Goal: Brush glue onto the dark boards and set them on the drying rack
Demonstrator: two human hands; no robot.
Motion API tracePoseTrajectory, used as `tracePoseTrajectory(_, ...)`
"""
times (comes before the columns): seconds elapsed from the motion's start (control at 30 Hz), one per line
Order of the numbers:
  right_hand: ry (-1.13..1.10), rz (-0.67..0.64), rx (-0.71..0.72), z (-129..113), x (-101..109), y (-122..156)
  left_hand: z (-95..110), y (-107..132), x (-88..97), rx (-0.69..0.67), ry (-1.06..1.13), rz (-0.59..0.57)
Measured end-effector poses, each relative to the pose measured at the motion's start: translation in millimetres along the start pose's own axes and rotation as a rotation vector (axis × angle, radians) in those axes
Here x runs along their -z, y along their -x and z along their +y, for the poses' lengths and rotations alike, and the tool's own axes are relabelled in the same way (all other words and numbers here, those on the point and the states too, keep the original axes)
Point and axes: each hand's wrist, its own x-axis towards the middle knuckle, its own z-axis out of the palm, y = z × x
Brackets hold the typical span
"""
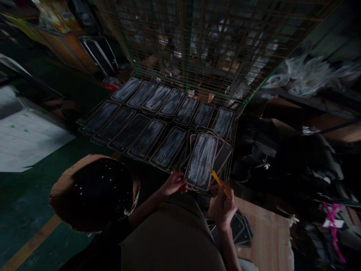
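My right hand (225, 205) is closed around a small brush with a yellow handle (216, 178). Its bristle tip rests on a dark rectangular panel with rounded corners (202, 158), whose face is streaked with a whitish coating. At the panel's lower left corner, my left hand (175, 183) has its curled fingers on the edge. Beneath this panel lie more dark panels (225, 153), fanned out at angles. Two rows of similar panels, such as one streaked panel (169, 147), lie beside it on a wire rack (230, 165).
A tall wire mesh cage (186, 49) rises behind the panels. Left of me stands a round cardboard drum with a dark top (103, 192). On the right, a wooden board (265, 229) carries several dark panels (243, 230). Clear plastic bags (310, 73) lie farther right.
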Motion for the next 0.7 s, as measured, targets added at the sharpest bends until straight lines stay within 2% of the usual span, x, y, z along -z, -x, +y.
tracePoseTrajectory(0.13, 0.054, 0.037, 0.047, 16.8, -3.2, -14.1, 12.0, 1.7, -7.8, -0.026, -0.019, 0.084)
tracePoseTrajectory(0.23, 0.106, 0.066, 0.11, 29.1, -10.7, -27.7, 29.5, 2.4, -14.9, -0.029, 0.056, 0.061)
tracePoseTrajectory(0.4, 0.13, 0.084, 0.127, 45.5, -26.9, -36.6, 64.8, 1.7, -20.0, -0.171, 0.175, 0.058)
tracePoseTrajectory(0.57, 0.198, 0.007, 0.266, 65.2, -39.0, -44.7, 103.3, -4.1, -11.6, -0.252, 0.025, -0.007)
tracePoseTrajectory(0.7, 0.314, -0.043, 0.412, 72.2, -40.5, -49.0, 127.3, -7.1, 9.9, -0.297, 0.114, 0.035)
